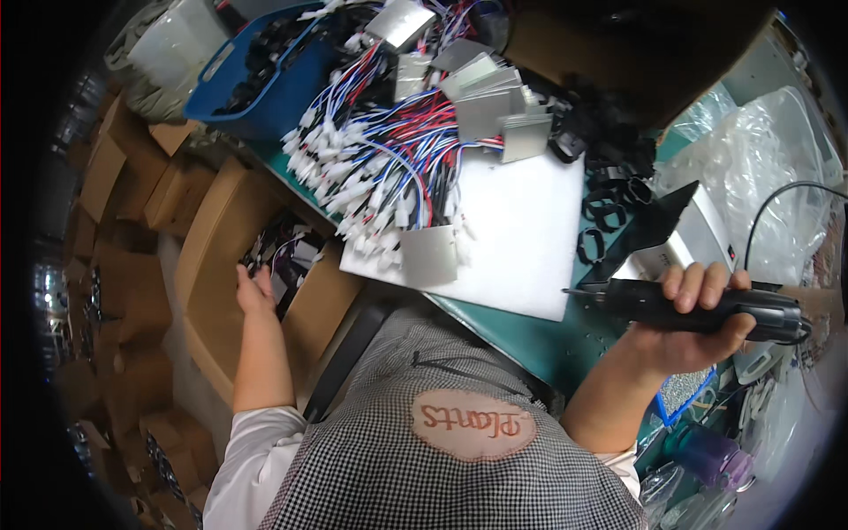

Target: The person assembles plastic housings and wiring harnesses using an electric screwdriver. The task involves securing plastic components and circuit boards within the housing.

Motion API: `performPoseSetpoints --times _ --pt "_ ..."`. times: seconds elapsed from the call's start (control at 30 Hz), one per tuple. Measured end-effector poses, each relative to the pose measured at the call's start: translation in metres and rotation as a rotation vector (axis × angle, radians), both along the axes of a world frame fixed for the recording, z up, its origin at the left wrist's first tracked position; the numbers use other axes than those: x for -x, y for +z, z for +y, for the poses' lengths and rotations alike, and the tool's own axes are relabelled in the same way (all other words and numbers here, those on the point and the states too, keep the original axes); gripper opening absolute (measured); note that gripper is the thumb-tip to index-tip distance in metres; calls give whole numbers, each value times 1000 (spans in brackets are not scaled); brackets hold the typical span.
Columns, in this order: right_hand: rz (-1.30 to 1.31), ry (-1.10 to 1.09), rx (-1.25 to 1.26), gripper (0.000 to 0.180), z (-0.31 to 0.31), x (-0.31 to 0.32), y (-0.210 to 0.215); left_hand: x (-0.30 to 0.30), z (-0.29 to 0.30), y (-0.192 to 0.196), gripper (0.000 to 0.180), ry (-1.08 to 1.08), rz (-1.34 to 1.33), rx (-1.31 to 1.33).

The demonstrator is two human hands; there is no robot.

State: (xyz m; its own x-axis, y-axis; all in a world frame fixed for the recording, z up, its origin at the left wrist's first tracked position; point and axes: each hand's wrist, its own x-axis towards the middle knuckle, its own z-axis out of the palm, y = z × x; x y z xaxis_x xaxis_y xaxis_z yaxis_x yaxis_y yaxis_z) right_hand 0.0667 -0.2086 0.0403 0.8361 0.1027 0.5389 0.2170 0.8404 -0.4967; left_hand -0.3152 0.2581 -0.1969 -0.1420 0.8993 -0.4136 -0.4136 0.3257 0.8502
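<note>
My right hand [702, 309] is wrapped round a black electric screwdriver [636, 302], its thin bit pointing left over the edge of a white foam sheet [517, 230]. To the left, my left hand [256, 287] reaches down into an open cardboard box [208, 291]. Its fingers are closed around something small and dark that I cannot make out. Beside them in the box lie dark parts with wires and silvery faces [300, 252]. On the foam sheet rests a big bundle of red, blue and white wires [411, 132] with white connectors and flat silver plates [430, 254].
A blue basket [208, 102] of black parts stands at the far left. Black ring-shaped pieces [605, 212] lie right of the foam, near a white-and-black device [698, 230]. Clear plastic bags [760, 150], a blue-rimmed tray of screws [687, 393] and a purple container [711, 459] sit farther right.
</note>
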Motion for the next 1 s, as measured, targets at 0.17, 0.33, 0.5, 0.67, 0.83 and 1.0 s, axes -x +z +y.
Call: performPoseSetpoints --times 0.17,0.33,0.5,0.67,0.83,1.0 --pt "33 -38 16 45 11 9 -11 -137 -26 156 49 -257 103 -571" --pt "55 -76 63 50 10 10 -21 -253 -86 240 29 -650 296 -1060" --pt "95 -74 42 51 6 8 -22 -358 -138 294 23 -915 663 -1759" --pt "137 -51 17 51 2 6 -19 -455 -151 304 29 -1017 806 -1821" --pt "182 2 51 51 1 7 -20 -545 -169 292 46 -1154 1266 -1906" --pt "227 56 120 50 0 4 -22 -629 -194 272 67 -1353 1259 -1641"
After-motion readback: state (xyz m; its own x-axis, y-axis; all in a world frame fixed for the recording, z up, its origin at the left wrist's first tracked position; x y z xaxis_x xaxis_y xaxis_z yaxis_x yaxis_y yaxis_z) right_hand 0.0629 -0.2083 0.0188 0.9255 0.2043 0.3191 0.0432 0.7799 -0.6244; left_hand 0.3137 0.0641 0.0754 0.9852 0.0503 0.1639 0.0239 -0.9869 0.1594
